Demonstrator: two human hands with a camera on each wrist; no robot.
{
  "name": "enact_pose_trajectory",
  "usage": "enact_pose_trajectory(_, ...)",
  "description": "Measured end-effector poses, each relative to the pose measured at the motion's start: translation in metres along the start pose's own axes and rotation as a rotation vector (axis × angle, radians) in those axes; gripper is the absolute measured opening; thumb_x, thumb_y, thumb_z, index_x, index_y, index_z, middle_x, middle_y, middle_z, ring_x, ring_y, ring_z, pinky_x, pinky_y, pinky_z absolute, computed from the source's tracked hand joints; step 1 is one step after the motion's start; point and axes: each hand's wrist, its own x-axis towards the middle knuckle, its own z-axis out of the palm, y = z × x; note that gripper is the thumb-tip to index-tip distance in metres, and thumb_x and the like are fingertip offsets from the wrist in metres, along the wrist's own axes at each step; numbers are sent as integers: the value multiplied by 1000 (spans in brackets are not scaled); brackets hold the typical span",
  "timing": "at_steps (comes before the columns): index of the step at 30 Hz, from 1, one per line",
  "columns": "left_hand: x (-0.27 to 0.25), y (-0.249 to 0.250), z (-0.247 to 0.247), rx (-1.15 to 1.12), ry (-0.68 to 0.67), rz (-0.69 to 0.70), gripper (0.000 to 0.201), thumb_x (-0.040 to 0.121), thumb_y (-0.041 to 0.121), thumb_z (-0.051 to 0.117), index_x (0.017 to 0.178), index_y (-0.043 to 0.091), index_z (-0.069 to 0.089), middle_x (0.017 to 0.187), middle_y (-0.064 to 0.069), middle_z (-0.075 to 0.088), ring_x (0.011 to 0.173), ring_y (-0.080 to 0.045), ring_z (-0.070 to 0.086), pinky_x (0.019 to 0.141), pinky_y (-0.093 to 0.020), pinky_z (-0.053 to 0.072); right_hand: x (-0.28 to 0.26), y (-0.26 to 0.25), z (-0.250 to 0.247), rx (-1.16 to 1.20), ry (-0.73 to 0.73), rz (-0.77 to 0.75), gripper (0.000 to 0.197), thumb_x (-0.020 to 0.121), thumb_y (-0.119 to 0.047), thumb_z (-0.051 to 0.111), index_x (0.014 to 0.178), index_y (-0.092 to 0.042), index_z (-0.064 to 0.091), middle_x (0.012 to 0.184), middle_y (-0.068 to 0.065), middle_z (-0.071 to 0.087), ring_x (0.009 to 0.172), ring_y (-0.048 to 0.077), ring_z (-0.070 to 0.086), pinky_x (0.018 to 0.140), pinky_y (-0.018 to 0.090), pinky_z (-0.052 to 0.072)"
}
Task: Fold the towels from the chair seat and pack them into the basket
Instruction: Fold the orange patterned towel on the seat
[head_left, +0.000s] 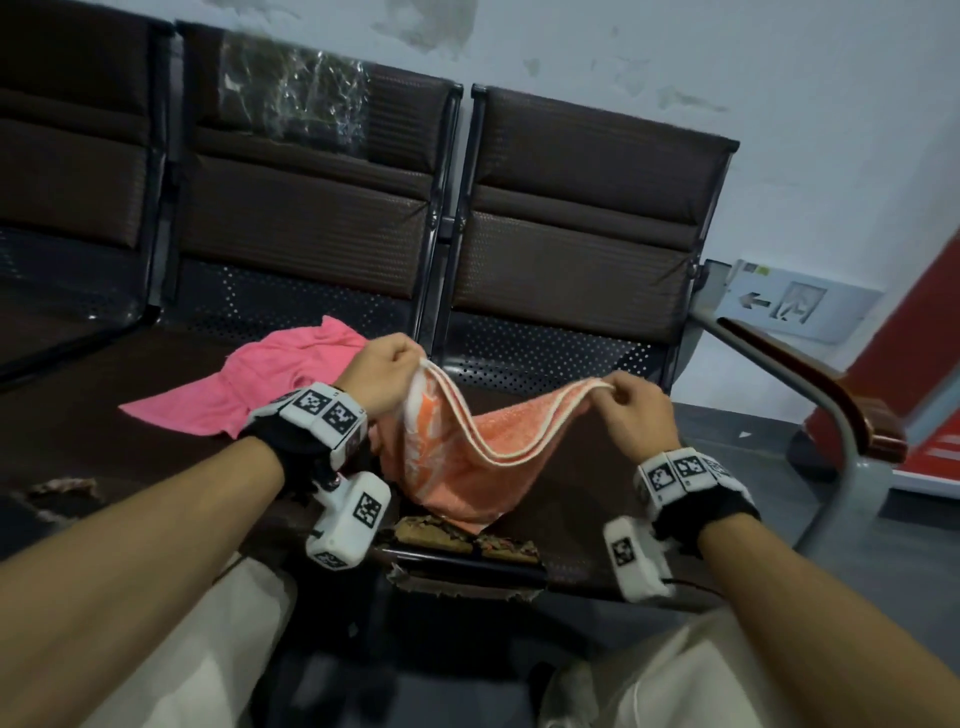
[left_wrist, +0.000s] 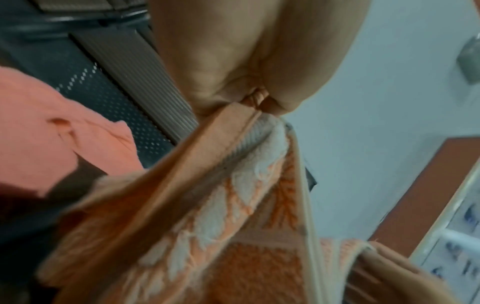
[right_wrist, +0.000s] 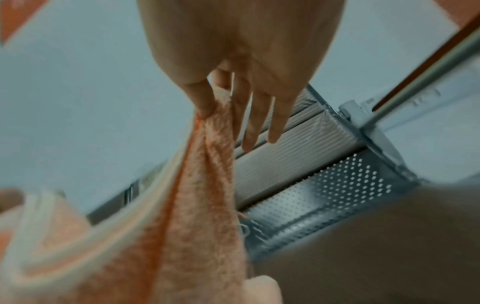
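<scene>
A: What is closest to us?

B: Two arms reach out over pale trousers. Each wrist has a black band with white blocks on it.

A: What are the hands doing?

B: The left hand (head_left: 383, 375) is curled up tight around one top corner of the orange towel (head_left: 457, 457). In the left wrist view the cloth is squeezed between its thumb and fingers (left_wrist: 205, 67).

A: And the other one?

B: The right hand (head_left: 635, 410) pinches the other top corner with its thumb and first finger. In the right wrist view the other fingers (right_wrist: 262, 115) hang long and loose beside the cloth, not holding it.

A: Where is the towel?

B: It hangs between both hands, above the brown chair seat (head_left: 582, 499). Its cream edge dips down in the middle. The bottom tip is near the torn front edge of the seat, but I cannot tell if it touches.

A: What is behind it?

B: A pink towel (head_left: 249, 387) lies crumpled on the seat, to the left, just behind the left hand. Further back are the dark chair backs (head_left: 582, 208), then a pale wall (head_left: 675, 57) with a sign with an arrow (head_left: 779, 301).
</scene>
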Motion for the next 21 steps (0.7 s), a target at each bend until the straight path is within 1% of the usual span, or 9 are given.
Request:
enact_pose_trajectory(2, -4, 17, 4, -123, 15, -13, 28, 89, 3, 43, 73, 20, 59, 73, 4, 58, 81, -16, 54, 75, -26, 43, 7, -13, -4, 183, 130, 103, 18, 84, -18, 57, 69, -12, 62, 69, 0, 64, 71, 17, 56, 66, 27, 37)
enact_pose_trajectory(4, 0, 36, -1, -191, 43, -13, 26, 88, 2, 43, 75, 17, 61, 74, 3, 59, 83, -17, 55, 79, -29, 44, 17, -24, -15, 311, 237, 185, 15, 86, -15, 56, 71, -16, 59, 73, 0, 65, 74, 18, 56, 66, 24, 36)
enact_pose_trajectory(7, 10, 70, -19, -278, 115, 10, 27, 88, 2, 42, 77, 14, 63, 73, 1, 60, 83, -18, 57, 76, -29, 44, 34, -39, -39, 390, 334, 203, 10, 88, -14, 55, 87, -14, 65, 86, 9, 68, 82, 21, 60, 77, 29, 47)
enact_pose_trajectory(9, 20, 92, -36, -318, 188, 55, 27, 87, 1, 43, 76, 15, 63, 72, 1, 61, 83, -19, 57, 76, -30, 45, 46, -50, -60, 396, 394, 174, 11, 88, -15, 54, 87, -16, 64, 86, 6, 67, 82, 18, 59, 75, 24, 44)
enact_pose_trajectory(12, 38, 110, -67, -217, 339, 129, 21, 85, 5, 47, 81, 14, 67, 80, -5, 66, 84, -18, 58, 78, -32, 46, 64, -62, -92, 378, 495, 135, 11, 90, -14, 53, 89, -14, 64, 84, 4, 61, 79, 16, 54, 65, 13, 33)
enact_pose_trajectory(14, 46, 107, -83, -116, 421, 107, 16, 83, 12, 53, 81, 18, 68, 86, -6, 68, 83, -17, 58, 74, -32, 45, 70, -63, -105, 350, 540, 128, 10, 91, -13, 55, 90, -16, 65, 83, 2, 59, 78, 15, 53, 62, 9, 29)
enact_pose_trajectory(17, 46, 89, -82, 88, 427, 71, 16, 84, 12, 54, 82, 21, 67, 86, -4, 67, 86, -21, 61, 69, -24, 37, 68, -58, -101, 299, 527, 98, 13, 89, -8, 59, 84, -20, 62, 78, -1, 58, 75, 13, 52, 61, 3, 29)
enact_pose_trajectory(20, 47, 74, -68, 129, 415, 96, 22, 85, 6, 49, 94, 12, 69, 99, -13, 70, 96, -29, 62, 75, -26, 40, 72, -47, -85, 300, 524, 151, 10, 87, -8, 58, 91, -13, 66, 81, 1, 61, 75, 13, 53, 60, 6, 30)
enact_pose_trajectory(21, 51, 71, -66, 108, 418, 97, 24, 86, 5, 48, 97, 11, 68, 102, -13, 69, 99, -29, 61, 79, -27, 41, 76, -43, -81, 293, 511, 190, 12, 87, -11, 58, 94, -14, 68, 83, 2, 64, 77, 13, 55, 64, 10, 32)
